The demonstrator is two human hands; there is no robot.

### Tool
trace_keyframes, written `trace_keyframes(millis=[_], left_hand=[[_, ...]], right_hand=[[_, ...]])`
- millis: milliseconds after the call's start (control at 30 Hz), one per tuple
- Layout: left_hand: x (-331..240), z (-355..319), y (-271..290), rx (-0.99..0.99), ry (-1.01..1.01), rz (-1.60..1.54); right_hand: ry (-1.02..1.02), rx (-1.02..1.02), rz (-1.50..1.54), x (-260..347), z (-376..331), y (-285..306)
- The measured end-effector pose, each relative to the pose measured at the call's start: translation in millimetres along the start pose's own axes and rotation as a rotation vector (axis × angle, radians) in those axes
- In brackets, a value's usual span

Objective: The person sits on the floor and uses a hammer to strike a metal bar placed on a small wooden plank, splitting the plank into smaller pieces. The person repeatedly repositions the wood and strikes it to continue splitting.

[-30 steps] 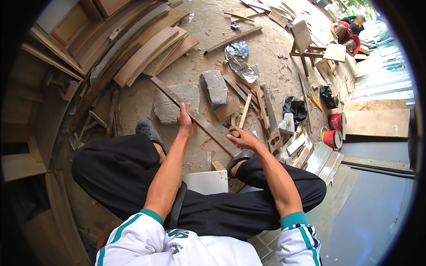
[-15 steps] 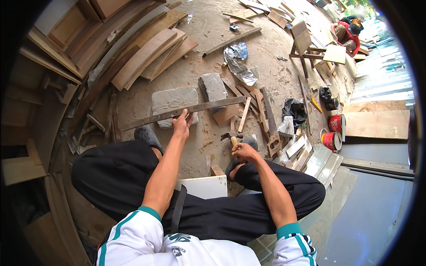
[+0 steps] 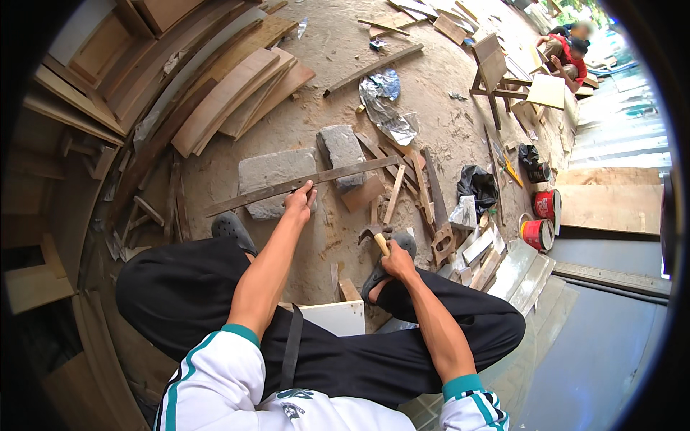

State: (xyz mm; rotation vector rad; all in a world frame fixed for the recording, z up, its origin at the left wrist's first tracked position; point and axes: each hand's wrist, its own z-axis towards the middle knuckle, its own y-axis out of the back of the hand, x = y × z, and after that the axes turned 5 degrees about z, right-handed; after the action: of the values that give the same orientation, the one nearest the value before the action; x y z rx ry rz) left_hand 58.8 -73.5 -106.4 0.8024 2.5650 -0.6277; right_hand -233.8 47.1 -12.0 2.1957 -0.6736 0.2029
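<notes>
Left hand (image 3: 298,202) grips a long, narrow wooden batten (image 3: 338,173) near its middle, fingers closed about its near edge. The batten slants over the broad grey stone block (image 3: 277,165) and crosses the narrower grey block (image 3: 339,146), its right end higher in view and reaching past both. Whether it bears on the stone or is held just above cannot be told from this angle. Right hand (image 3: 397,262) is closed round the handle of a claw hammer (image 3: 374,231); the head is near the right clog (image 3: 405,243), below the batten's right end and apart from it. Handsaw (image 3: 438,194) lies to the right among wood offcuts, untouched; a white board (image 3: 334,316) is near the lap. Step in hand, as judged: placing the batten over the blocks, hammer held ready but not in contact. If hammering is meant, the next move calls for seating the batten firmly on the broad block, left fingers kept clear of the striking spot, and raising the hammer head over the supported part. A blow on an overhanging end would likely make the batten jump. Nails, if any, are too small to make out.
</notes>
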Motion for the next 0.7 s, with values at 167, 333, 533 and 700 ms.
trace_keyframes(millis=[167,333,533,700], left_hand=[[-4,8,-13,0.034,0.046,0.147],[-10,3,-7,0.011,0.016,0.516],[-13,-32,1,-0.292,-0.839,1.471],[-31,1,21,-0.288,-1.036,1.738]], right_hand=[[0.008,0.028,-0.027,3,2,4],[0.015,0.050,-0.073,10,4,3],[-0.076,0.100,-0.140,9,4,-3],[-0.210,0.091,-0.177,7,9,-26]])
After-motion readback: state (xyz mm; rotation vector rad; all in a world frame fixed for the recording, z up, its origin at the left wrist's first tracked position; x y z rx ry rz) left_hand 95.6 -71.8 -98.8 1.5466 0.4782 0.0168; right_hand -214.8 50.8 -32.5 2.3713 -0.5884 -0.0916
